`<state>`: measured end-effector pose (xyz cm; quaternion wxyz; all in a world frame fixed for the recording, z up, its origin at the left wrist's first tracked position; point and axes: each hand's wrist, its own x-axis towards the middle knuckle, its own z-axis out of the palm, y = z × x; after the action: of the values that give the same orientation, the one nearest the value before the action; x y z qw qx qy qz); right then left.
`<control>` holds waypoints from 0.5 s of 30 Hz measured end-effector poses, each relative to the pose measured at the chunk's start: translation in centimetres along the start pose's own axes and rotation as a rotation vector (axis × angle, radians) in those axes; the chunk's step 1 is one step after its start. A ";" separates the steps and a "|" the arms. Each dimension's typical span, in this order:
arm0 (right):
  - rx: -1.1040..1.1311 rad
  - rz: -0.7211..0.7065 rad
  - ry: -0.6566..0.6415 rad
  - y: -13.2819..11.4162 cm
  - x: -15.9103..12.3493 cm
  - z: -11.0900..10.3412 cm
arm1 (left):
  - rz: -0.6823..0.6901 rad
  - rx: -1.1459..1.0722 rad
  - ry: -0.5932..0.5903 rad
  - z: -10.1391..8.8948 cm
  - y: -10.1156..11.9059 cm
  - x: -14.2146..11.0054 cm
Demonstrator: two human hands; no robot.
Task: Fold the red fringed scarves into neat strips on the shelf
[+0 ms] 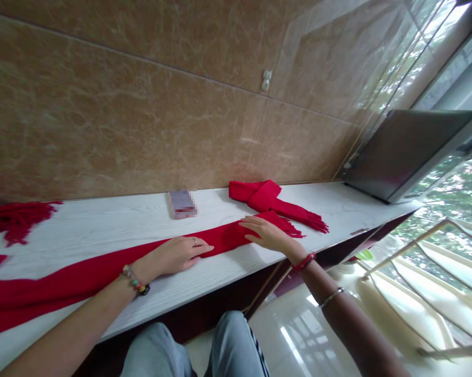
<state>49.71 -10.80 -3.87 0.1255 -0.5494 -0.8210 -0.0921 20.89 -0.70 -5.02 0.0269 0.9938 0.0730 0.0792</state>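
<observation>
Head view: A red scarf (106,273) stretches lengthwise along the worktop (102,225) beneath the left hand (176,254) and right hand (267,234), both laid flat, fingers extended, the right nearer its fringed end (293,228).

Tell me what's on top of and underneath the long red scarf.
The left hand and right hand rest on the long red scarf, the right nearer its fringe. The white countertop shows along the scarf's edges; whatever lies directly beneath the scarf is covered.
</observation>
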 end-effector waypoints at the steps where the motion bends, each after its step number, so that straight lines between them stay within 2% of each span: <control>1: 0.024 -0.031 -0.037 -0.1 -0.2 -0.2 | -0.009 0.012 -0.014 0.0 0.0 -0.1; 4: 0.035 0.033 -0.049 1.3 -1.6 -0.5 | -0.028 0.024 -0.022 -0.3 0.1 -0.5; 8: 0.056 0.286 0.053 5.3 -3.9 -0.4 | -0.058 0.018 -0.021 -1.2 0.8 0.5; 12: 0.008 0.517 0.157 7.9 -4.4 0.2 | -0.071 0.080 0.026 -1.2 2.7 4.6; 15: -0.058 0.501 0.166 8.8 -3.9 0.4 | -0.106 0.142 0.093 0.2 4.3 8.6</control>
<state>59.25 -10.77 -5.29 0.1957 -0.7293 -0.6433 -0.1262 29.94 -3.71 -3.57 -0.0429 0.9832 0.1321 0.1185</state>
